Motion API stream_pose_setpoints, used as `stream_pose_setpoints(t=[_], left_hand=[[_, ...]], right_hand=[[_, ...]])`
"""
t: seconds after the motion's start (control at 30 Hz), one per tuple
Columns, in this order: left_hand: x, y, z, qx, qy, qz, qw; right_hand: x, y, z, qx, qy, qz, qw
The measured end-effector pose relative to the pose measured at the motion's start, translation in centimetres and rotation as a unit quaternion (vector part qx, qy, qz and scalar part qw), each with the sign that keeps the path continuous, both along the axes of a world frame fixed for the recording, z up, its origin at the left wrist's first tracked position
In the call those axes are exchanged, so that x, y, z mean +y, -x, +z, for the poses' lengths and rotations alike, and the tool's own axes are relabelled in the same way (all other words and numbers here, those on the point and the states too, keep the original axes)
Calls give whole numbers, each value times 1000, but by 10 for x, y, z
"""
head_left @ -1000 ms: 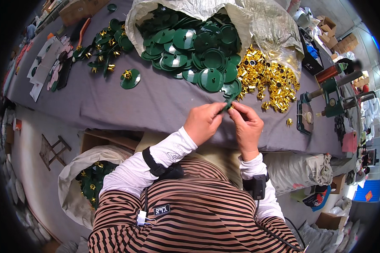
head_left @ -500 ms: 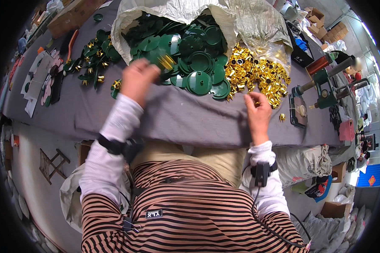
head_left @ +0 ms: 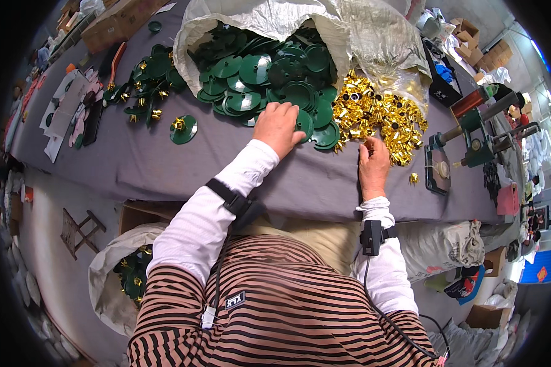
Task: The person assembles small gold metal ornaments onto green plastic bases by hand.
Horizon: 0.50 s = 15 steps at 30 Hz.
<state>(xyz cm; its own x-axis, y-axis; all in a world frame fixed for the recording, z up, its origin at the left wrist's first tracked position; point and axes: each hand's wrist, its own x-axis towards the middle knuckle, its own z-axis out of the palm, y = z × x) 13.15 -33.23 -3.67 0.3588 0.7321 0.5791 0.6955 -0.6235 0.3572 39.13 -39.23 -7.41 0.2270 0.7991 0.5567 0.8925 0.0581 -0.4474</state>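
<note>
My left hand rests at the front of a heap of green plastic discs. Its fingers are stretched over the pile, and the thumb is apart at the edge of one round disc. My right hand is at the near edge of a heap of shiny gold metal pieces. Thumb and fingers there are pinched together, with something small and dark between them that I cannot make out. Left of the heap lies a green disc with a gold piece standing on it.
A white woven sack lies open around the discs. Discs fitted with gold pieces cluster at the left. A hand press stands at the right, near a single gold piece. Below the table, another sack holds fitted discs.
My left hand has let go of the green disc with its gold piece on the left and moved right to the disc heap. My right hand has stayed near the gold pieces.
</note>
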Motion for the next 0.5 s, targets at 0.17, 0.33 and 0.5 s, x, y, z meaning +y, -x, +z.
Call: stream_pose_setpoints(t=[0.17, 0.33, 0.5], left_hand=[[-10, -4, 12, 56, 70, 21, 996], [-23, 15, 9, -117, 244, 23, 962], [-37, 21, 4, -335, 418, -31, 844]], right_hand=[[-3, 2, 1, 84, -3, -22, 996], [-6, -1, 4, 241, -33, 21, 970], [-29, 39, 35, 341, -53, 162, 924]])
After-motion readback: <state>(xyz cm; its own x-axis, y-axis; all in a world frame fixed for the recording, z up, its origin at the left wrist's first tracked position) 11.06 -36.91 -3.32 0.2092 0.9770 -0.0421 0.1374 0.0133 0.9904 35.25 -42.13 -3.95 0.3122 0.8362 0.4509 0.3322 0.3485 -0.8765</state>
